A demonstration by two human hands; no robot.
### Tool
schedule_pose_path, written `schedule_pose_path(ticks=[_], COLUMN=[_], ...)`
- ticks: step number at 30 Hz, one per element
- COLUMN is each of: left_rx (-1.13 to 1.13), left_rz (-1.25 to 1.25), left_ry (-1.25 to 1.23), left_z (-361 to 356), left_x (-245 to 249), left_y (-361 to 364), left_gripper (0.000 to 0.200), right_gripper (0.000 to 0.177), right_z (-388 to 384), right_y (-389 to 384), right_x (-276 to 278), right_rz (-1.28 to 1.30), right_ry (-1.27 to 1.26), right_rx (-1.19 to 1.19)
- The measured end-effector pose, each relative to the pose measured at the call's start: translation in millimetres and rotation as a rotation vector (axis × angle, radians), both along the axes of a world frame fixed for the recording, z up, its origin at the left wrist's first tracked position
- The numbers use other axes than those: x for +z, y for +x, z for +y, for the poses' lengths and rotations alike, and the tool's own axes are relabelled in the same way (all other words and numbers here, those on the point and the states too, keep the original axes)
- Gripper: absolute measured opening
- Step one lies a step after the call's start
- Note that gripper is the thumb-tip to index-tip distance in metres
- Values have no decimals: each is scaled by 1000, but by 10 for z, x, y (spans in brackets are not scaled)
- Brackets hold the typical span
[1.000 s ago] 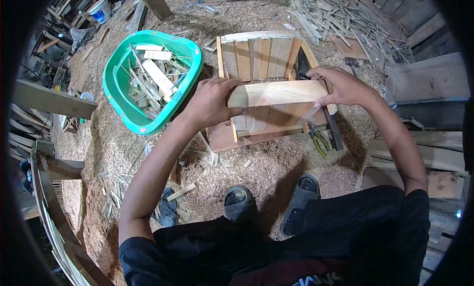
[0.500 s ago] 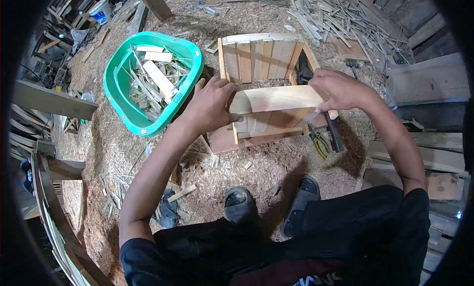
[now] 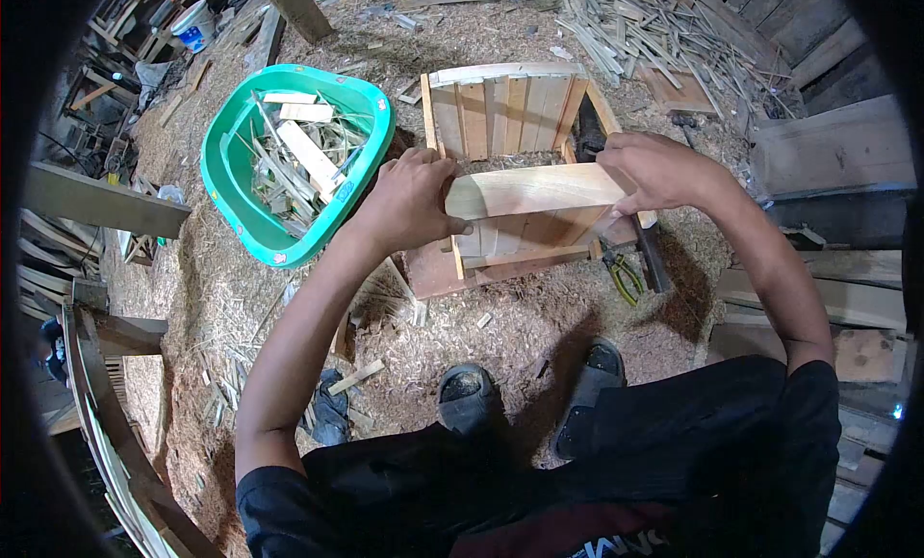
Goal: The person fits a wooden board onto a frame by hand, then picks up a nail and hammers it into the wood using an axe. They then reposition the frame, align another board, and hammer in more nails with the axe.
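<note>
A short, slightly curved wooden board (image 3: 534, 191) spans the space between my two hands. My left hand (image 3: 412, 197) grips its left end, thumb at the near side, and my right hand (image 3: 650, 173) closes on its right end. Beneath and behind the board stands a slatted wooden frame (image 3: 505, 73) with a curved top edge and slats on two sides. The board hides part of its middle. Pliers with yellow-green handles (image 3: 624, 280) lie at the frame's right corner, beside a dark bar-like tool handle (image 3: 652, 259).
A green plastic tub (image 3: 384, 125) full of wood scraps sits to the left. Sawdust covers the floor (image 3: 462, 332). Thin offcuts (image 3: 626, 38) are heaped at the back right, planks (image 3: 828, 293) lie along the right, and a wooden beam (image 3: 106, 200) juts in from the left.
Almost nothing differs. Both hands still hold the board over the frame, and the view has shifted very slightly.
</note>
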State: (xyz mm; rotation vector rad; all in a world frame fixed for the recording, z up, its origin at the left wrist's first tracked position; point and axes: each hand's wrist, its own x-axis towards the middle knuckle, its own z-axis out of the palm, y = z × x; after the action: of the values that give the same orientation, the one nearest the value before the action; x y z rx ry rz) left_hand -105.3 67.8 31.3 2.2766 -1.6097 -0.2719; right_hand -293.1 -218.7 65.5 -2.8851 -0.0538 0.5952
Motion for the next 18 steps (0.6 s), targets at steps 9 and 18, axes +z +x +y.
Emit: schedule_pose_path(ticks=[9, 18], left_rx=[-29, -26], left_rz=[21, -7], left_ry=[41, 135], left_z=[-36, -63], left_x=[13, 118], left_y=[51, 8], left_gripper=[48, 47], right_gripper=[61, 65], right_z=[-70, -48], right_y=[-65, -101], right_x=[-126, -69], right_rz=[-111, -121], right_ry=[73, 32], right_rx=[0, 20])
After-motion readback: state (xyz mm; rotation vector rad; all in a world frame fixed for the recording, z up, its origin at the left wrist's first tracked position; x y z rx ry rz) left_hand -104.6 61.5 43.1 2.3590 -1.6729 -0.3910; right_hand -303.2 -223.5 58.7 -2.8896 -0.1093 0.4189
